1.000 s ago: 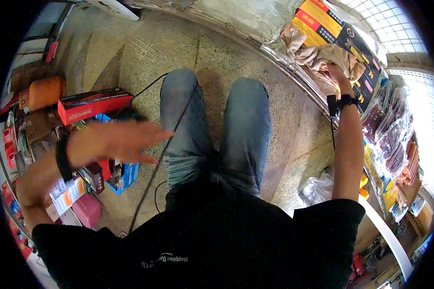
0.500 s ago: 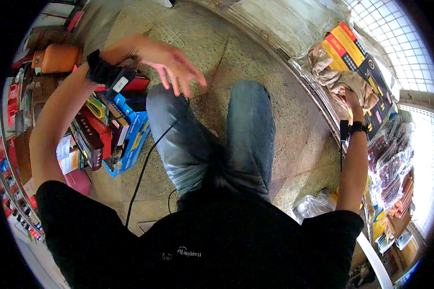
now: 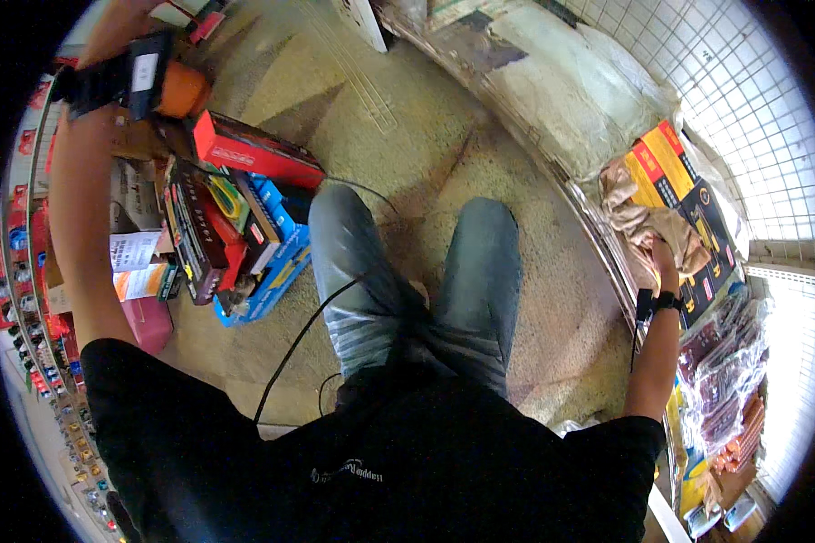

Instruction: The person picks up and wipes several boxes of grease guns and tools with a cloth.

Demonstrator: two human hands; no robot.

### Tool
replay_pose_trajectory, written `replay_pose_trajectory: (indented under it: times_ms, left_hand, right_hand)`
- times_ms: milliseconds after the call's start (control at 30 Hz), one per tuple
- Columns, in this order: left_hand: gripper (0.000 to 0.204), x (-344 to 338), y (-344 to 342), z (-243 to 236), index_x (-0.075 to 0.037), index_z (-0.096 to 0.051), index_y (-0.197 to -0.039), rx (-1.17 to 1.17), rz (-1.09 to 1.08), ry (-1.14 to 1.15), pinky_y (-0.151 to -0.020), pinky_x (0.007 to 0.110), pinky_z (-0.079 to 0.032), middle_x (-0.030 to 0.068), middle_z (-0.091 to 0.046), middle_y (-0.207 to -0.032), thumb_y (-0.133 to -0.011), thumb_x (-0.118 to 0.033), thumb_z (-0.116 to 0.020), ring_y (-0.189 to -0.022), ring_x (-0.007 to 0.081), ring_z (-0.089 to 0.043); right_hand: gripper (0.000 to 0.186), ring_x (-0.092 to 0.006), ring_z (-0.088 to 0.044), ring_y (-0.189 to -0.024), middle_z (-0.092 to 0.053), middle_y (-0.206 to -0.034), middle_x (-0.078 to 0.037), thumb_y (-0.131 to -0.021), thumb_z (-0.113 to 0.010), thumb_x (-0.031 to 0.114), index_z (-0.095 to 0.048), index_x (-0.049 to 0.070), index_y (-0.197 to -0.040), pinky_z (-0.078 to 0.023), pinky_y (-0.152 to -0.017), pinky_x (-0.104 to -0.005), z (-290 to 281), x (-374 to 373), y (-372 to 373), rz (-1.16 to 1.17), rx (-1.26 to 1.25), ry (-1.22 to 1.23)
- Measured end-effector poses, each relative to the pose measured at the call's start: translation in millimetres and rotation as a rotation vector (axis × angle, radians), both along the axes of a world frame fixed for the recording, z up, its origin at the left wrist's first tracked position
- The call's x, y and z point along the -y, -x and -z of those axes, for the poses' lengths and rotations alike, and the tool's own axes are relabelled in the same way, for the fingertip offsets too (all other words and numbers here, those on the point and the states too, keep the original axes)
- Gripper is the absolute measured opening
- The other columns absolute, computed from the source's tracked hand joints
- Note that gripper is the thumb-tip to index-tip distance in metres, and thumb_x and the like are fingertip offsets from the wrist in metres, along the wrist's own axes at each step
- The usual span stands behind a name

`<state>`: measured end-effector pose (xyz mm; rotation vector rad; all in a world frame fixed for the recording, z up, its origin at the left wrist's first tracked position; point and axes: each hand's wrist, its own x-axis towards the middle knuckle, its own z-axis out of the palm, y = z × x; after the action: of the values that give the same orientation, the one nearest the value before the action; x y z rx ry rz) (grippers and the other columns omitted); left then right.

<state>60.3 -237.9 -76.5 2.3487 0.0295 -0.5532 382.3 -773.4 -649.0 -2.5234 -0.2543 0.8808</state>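
My right hand point(image 3: 665, 257) is closed on a crumpled beige cloth point(image 3: 647, 220) at the right, its fingers partly buried in the folds. Beneath the cloth are a yellow-and-red carton point(image 3: 658, 161) and a black carton point(image 3: 708, 213). My left hand point(image 3: 120, 25) reaches to the far upper left, where the picture's rim cuts off its fingers. Close beyond it is a small red object point(image 3: 206, 27), and an orange rounded object point(image 3: 183, 90) shows beside my left wrist strap. Whether my left hand holds anything is hidden.
Left of my knees, a blue box point(image 3: 285, 285) holds several upright packages, with a red box point(image 3: 254, 149) lying across its far end. A shelf rail point(image 3: 32, 308) runs along the left. A black cable point(image 3: 303, 321) crosses my leg. Plastic-wrapped goods point(image 3: 720, 371) lie at the right.
My left hand has swung from above my left knee to the far upper left. The red box now shows more fully. My right hand stays on the cloth while the view has shifted.
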Motion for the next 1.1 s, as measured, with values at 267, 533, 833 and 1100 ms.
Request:
replay_pose_trajectory:
  times_ms: [267,533,833,1100]
  left_hand:
    - [0.038,46,90,-93,-0.005,-0.051,-0.119,0.196,-0.067,-0.216,-0.093,0.039,-0.040,0.0125,-0.056,-0.114,-0.088,-0.026,-0.049,-0.108,0.0278,-0.052]
    - [0.034,89,157,34,-0.006,-0.058,-0.110,0.049,0.009,-0.031,-0.090,0.039,-0.040,0.0115,-0.057,-0.111,-0.079,-0.021,-0.063,-0.104,0.0293,-0.052]
    - [0.051,78,449,256,-0.010,-0.057,-0.115,-1.212,-0.297,0.825,-0.081,0.034,-0.047,0.0068,-0.064,-0.101,-0.087,-0.052,-0.047,-0.093,0.0185,-0.060]
    - [0.043,91,410,261,-0.011,-0.054,-0.113,-0.679,-0.172,-0.022,-0.073,0.037,-0.047,0.0113,-0.063,-0.095,-0.090,-0.045,-0.044,-0.086,0.0247,-0.060]
  right_hand:
    - [0.042,-0.0200,-0.058,-0.088,-0.060,-0.099,-0.015,-0.093,-0.039,0.035,-0.054,0.000,-0.109,-0.049,-0.077,-0.0331,-7,-8,3,0.004,0.004,-0.020]
    - [0.041,-0.0202,-0.058,-0.089,-0.060,-0.100,-0.014,-0.093,-0.040,0.034,-0.054,0.000,-0.110,-0.049,-0.078,-0.0332,-29,8,-4,0.031,0.052,0.010]
    - [0.040,-0.0204,-0.058,-0.090,-0.060,-0.101,-0.014,-0.093,-0.040,0.033,-0.053,0.000,-0.111,-0.049,-0.078,-0.0332,-15,-24,7,0.021,0.013,-0.084]
    - [0.040,-0.0206,-0.058,-0.091,-0.060,-0.102,-0.014,-0.093,-0.040,0.033,-0.052,0.000,-0.112,-0.049,-0.079,-0.0333,-21,-26,9,0.053,0.000,-0.150]
